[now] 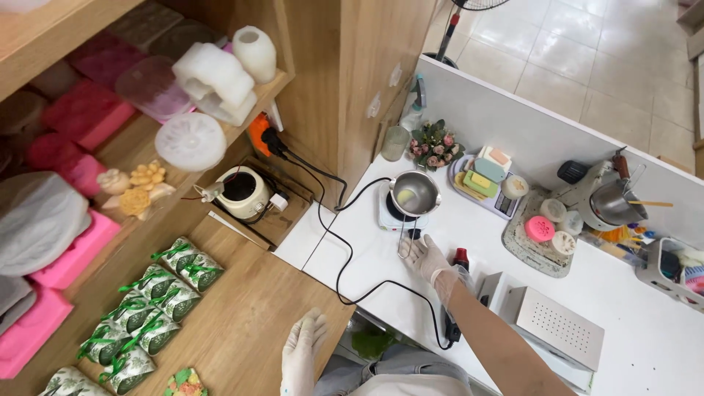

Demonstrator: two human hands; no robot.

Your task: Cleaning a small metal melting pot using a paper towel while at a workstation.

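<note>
Head view: our gloved right hand [427,258] open, fingertips touching wire handle of steel pot [415,193] on hot plate [400,214]. Left hand [302,352] open, flat on wooden counter [242,315] well left of pot. We judge: grip handle fully, lift level.

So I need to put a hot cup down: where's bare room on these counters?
The white counter is bare right of the perforated white box, and between the black cord and the right hand. The wooden counter is bare between the green-ribboned packets and the left hand. It is crowded around the metal pot, soap tray and mat.
</note>
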